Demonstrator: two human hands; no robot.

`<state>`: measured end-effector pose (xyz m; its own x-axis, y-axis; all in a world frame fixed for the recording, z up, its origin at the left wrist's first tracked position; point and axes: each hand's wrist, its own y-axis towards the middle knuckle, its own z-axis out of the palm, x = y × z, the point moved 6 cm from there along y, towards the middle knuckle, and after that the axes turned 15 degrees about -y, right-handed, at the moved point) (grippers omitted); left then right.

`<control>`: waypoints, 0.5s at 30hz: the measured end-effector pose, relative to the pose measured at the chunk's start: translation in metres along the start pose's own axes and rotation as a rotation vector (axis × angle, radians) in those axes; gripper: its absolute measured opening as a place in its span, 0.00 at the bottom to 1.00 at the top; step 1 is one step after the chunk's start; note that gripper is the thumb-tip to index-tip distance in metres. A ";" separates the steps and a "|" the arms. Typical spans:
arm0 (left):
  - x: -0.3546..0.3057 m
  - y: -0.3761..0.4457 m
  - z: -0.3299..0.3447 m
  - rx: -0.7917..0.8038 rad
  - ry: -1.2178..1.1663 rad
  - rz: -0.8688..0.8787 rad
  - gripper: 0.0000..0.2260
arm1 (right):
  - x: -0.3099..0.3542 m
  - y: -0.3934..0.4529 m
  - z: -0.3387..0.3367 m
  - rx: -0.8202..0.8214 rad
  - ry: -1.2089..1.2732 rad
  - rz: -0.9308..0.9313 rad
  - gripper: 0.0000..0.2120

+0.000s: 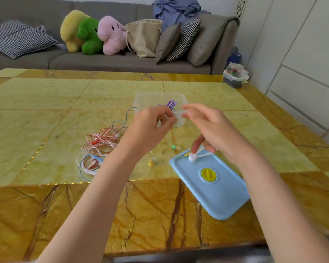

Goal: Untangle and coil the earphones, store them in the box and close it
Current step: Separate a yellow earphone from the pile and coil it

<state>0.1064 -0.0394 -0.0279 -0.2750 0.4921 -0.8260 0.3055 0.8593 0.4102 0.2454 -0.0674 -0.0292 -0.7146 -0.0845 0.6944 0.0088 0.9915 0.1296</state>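
My left hand (153, 123) and my right hand (207, 126) are raised in front of the clear plastic box (142, 97), pinching a short stretch of white earphone cable (179, 112) between them. The same cable hangs from my right hand down to a white earbud (192, 157) lying on the blue lid (213, 188). Inside the box sits a coiled purple earphone (171, 103). A tangle of red, white and blue earphones (99, 147) lies on the table to the left. Yellow-green earphones (174, 148) lie loose below my left hand.
The yellow marble table (46, 114) stretches wide to the left and back. A grey sofa (103, 61) with plush toys, cushions and a bag stands behind it. A small container (235, 76) sits past the far right corner.
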 end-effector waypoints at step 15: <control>0.032 -0.004 -0.031 0.019 0.118 -0.121 0.14 | -0.035 0.002 -0.053 -0.586 -0.196 0.129 0.13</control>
<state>0.0677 -0.0230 -0.0440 -0.4151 0.3995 -0.8174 0.2811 0.9108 0.3024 0.3075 -0.0682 -0.0154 -0.7969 0.1069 0.5945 0.4453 0.7690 0.4586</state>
